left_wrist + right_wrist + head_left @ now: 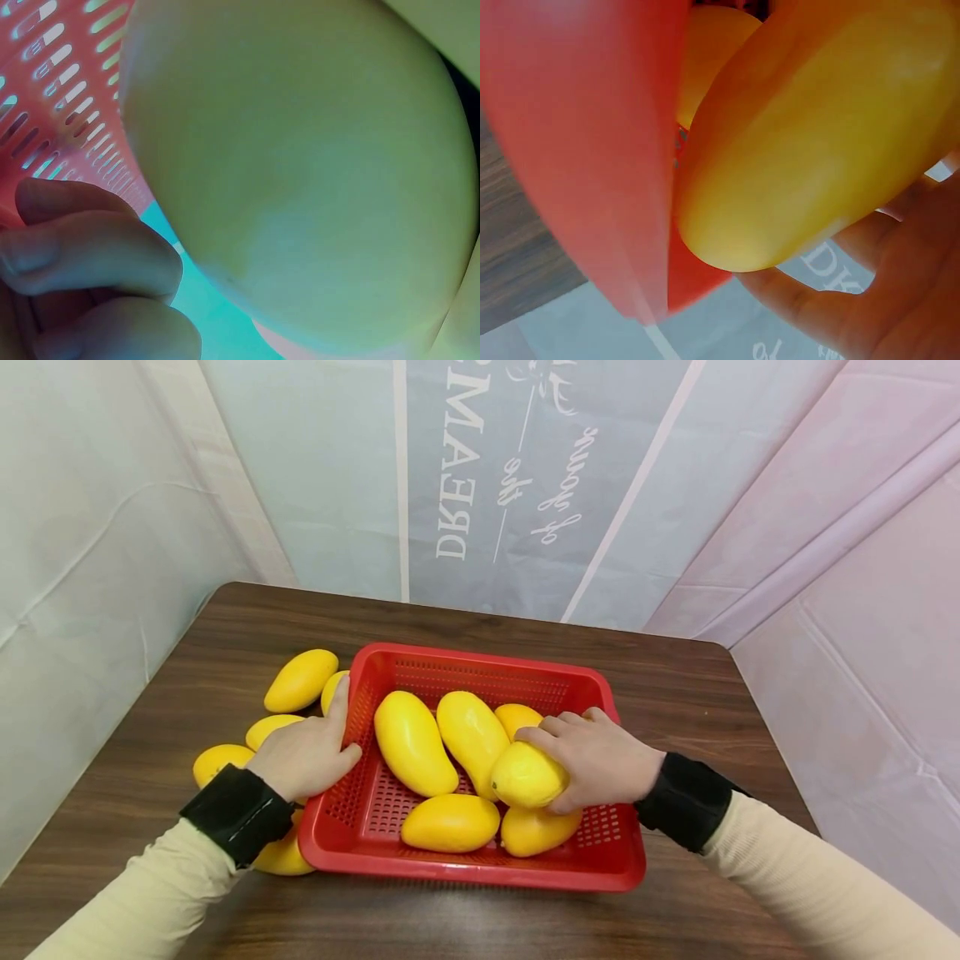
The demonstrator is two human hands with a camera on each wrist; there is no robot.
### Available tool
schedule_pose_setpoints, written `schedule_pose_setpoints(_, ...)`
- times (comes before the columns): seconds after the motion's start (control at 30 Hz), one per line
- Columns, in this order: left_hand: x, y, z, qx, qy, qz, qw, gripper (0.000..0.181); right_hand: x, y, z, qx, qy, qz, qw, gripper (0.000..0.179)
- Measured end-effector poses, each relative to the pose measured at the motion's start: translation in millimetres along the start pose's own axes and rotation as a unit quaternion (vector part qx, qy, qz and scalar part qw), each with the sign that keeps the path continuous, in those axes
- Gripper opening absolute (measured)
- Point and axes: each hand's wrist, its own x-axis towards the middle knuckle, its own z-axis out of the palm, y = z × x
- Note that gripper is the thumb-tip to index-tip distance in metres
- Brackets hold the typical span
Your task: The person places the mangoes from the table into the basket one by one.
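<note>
My right hand (600, 758) grips a yellow mango (529, 775) over the right part of a red plastic basket (480, 870). In the right wrist view the held mango (825, 142) slants beside the basket wall (592, 135), with fingers (802, 300) along its underside. Several more mangoes (415, 743) lie inside the basket. My left hand (309, 755) holds the basket's left rim, its thumb over the inner side. The left wrist view has its curled fingers (97, 255) at the slotted wall (67, 82), while a mango (300, 172) fills most of that view.
Several mangoes (302, 681) lie on the dark wooden table (675, 710) left of the basket, some partly hidden by my left hand and wrist strap (238, 814). A printed cloth (525, 485) hangs behind the table, and pale cloth walls (862, 610) stand at both sides.
</note>
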Motion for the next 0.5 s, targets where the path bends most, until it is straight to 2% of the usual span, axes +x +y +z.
schedule_pose_setpoints(0.5,-0.9,0.0,0.0,-0.001,0.004,0.004,1.0000,0.098,9.3,3.7,4.8,-0.002,-0.029,0.008,0.9995,0.087)
